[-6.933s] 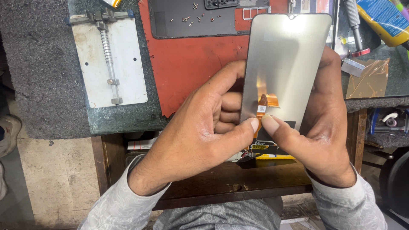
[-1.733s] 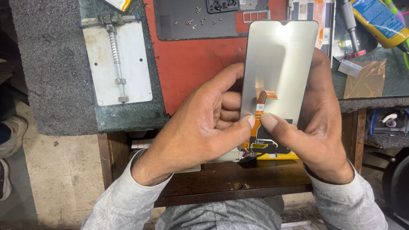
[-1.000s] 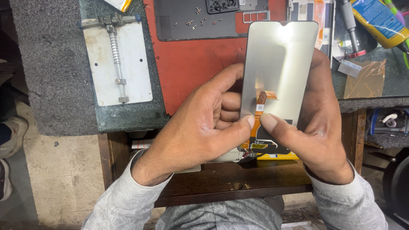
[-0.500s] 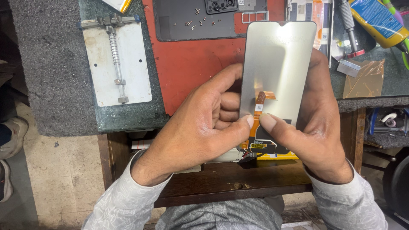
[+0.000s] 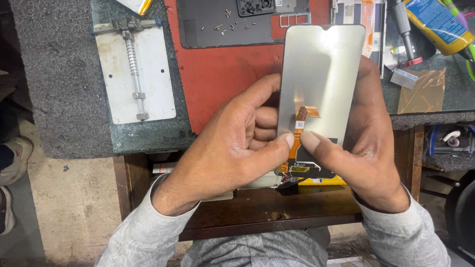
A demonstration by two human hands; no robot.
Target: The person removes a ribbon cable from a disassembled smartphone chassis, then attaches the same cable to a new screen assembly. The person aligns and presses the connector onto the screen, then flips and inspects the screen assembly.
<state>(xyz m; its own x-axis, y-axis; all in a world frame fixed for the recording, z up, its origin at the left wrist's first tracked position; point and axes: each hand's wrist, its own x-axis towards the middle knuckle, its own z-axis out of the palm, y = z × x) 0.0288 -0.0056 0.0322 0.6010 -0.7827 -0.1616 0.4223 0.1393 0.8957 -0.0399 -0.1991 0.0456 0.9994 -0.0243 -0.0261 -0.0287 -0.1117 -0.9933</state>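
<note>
Both hands hold a phone display panel [image 5: 320,74] upright over the bench edge, its silvery back facing me. My left hand [image 5: 232,148] grips its left side, the thumb pressed by the orange flex cable [image 5: 297,136] near the lower end. On the panel's right edge my right hand [image 5: 363,148] has its fingers curled behind it, and its thumb meets the left thumb at the cable. The cable runs down to a black connector strip below the thumbs.
A red work mat [image 5: 222,74] holds a dark phone back frame [image 5: 232,24] with small loose screws. A white metal board-holder jig [image 5: 136,74] lies to the left. Tools, a yellow bottle [image 5: 438,24] and amber film [image 5: 420,91] crowd the right. A wooden shelf [image 5: 277,210] sits below.
The panel and both hands have stayed almost still; the thumbs have shifted slightly down along the flex cable since the oldest frame.
</note>
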